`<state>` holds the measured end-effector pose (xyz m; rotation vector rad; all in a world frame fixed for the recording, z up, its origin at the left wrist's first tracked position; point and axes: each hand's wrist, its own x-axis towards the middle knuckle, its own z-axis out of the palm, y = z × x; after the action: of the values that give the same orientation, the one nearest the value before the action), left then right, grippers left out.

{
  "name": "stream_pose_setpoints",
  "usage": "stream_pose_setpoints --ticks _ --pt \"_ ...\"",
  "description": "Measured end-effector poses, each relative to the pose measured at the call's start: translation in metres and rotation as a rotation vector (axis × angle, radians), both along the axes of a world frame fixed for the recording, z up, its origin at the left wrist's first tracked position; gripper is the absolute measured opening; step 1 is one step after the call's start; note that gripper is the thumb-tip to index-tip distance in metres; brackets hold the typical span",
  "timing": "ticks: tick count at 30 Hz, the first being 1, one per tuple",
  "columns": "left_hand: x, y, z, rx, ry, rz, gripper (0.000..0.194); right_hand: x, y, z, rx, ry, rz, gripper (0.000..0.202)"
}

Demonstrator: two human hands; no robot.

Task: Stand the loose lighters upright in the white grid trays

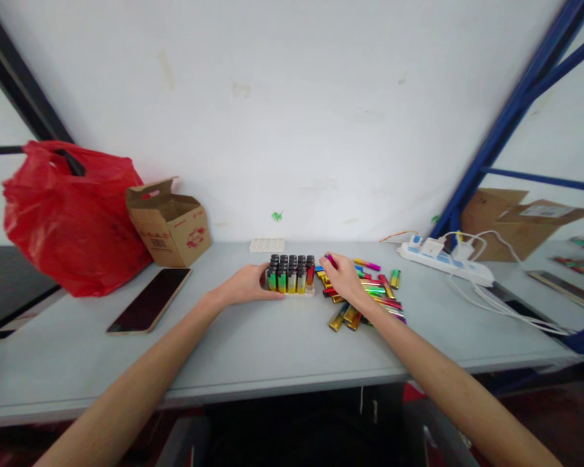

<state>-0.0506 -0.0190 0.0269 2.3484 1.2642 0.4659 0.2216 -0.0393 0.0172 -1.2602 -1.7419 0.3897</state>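
Upright lighters (292,275) with black tops stand in rows in a white tray (307,292) at the middle of the table. My left hand (254,283) grips the left side of this filled tray, thumb at the front. Just right of the tray, my right hand (343,275) pinches a purple-pink lighter (330,260) above a loose pile. Many shiny lighters in gold, green, red and blue lie in that pile (353,318), partly under my right hand and wrist.
A white tray (267,245) lies near the wall. To the left are a phone (150,301), an open carton (175,227) and a red bag (73,220). At right, a power strip (445,261) trails white cables beside a blue frame (503,123).
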Motion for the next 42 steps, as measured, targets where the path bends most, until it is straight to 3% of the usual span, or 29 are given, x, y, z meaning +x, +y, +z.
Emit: stream_pose_setpoints --ticks 7,11,18,30,34,37,40,42 --pt "-0.001 0.001 -0.002 -0.008 -0.018 -0.018 0.074 0.004 -0.008 0.008 -0.048 -0.046 0.193 0.038" --pt "-0.001 0.001 -0.002 -0.014 -0.019 -0.023 0.075 0.01 -0.009 0.014 0.125 -0.259 0.193 0.043" --pt "0.0 -0.001 0.0 -0.02 -0.021 -0.002 0.073 0.018 -0.007 0.01 0.003 -0.332 0.25 0.045" --pt "0.0 0.0 -0.001 -0.017 -0.016 -0.012 0.074 0.016 -0.002 0.006 0.031 -0.46 0.326 0.029" --pt "0.0 -0.001 -0.001 -0.015 -0.017 -0.002 0.074 0.015 -0.004 0.01 0.032 -0.473 0.308 0.035" --pt "-0.001 0.0 -0.002 -0.023 -0.02 -0.004 0.071 0.034 0.003 0.014 0.051 -0.498 0.219 0.041" --pt "-0.002 0.002 -0.003 0.001 0.018 0.008 0.069 0.071 0.019 0.012 0.066 -0.558 -0.069 0.034" --pt "-0.002 0.002 -0.003 0.012 0.044 0.015 0.068 0.099 0.03 0.006 -0.014 -0.624 -0.249 0.025"
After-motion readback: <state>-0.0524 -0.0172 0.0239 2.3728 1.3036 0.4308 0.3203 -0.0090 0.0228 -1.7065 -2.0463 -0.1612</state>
